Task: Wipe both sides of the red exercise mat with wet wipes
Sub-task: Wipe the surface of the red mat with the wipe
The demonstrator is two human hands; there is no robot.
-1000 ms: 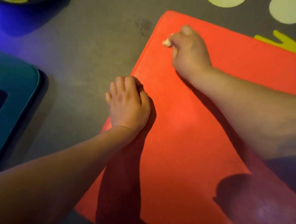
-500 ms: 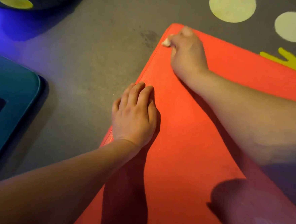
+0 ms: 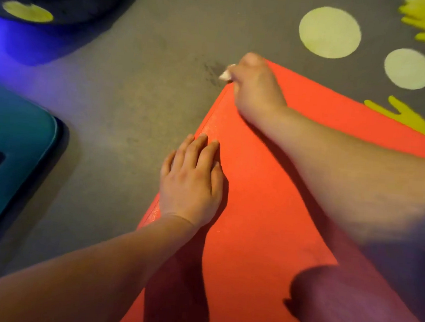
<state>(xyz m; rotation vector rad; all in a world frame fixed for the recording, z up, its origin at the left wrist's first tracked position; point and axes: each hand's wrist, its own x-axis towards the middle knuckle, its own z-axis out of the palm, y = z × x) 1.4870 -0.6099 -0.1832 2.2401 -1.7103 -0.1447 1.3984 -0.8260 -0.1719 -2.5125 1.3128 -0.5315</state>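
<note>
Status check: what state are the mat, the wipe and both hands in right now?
Red foam exercise mat: lying flat on the grey floor.
Small white wet wipe: bunched up at the mat's far corner, mostly hidden.
Right hand: fingers curled, wipe in its grip.
Left hand: fingers straight, pressing flat on the mat's left edge.

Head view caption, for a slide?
Right hand grips a wipe at the mat corner; left hand rests on its edge.

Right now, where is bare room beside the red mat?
Bare: grey floor between teal mat and red exercise mat. Crowded: its far corner, where the right hand grips a wet wipe, and its left edge, under the left hand.
</note>
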